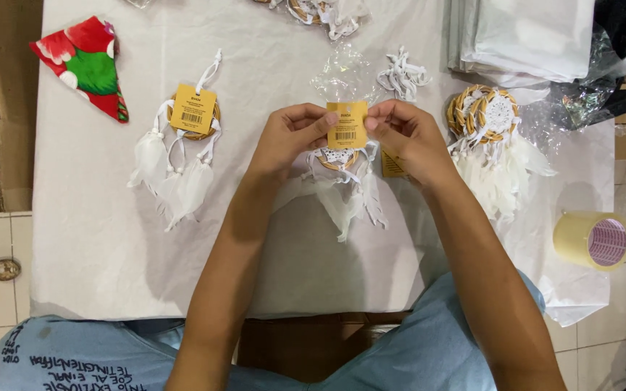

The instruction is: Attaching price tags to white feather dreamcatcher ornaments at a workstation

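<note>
Between both hands' pinched fingers [322, 124] a yellow tag [347, 124] sits on one dreamcatcher [338, 158]; left of them one lies tagged [182, 145], right of them another untagged [483, 116]

A tagged dreamcatcher [182, 141] is laid at nine o'clock on the white cloth [96, 232]. A red-green fabric piece [88, 65] is seen at ten, a tape roll [594, 240] at four, stacked dreamcatchers [488, 119] at three.

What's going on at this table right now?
A person holds a small yellow card tag between both hands, left hand and right hand, above a small white feathered dreamcatcher. A tagged dreamcatcher lies left on the white-covered table; a stack of woven-ring dreamcatchers and a tape roll sit right.
</note>
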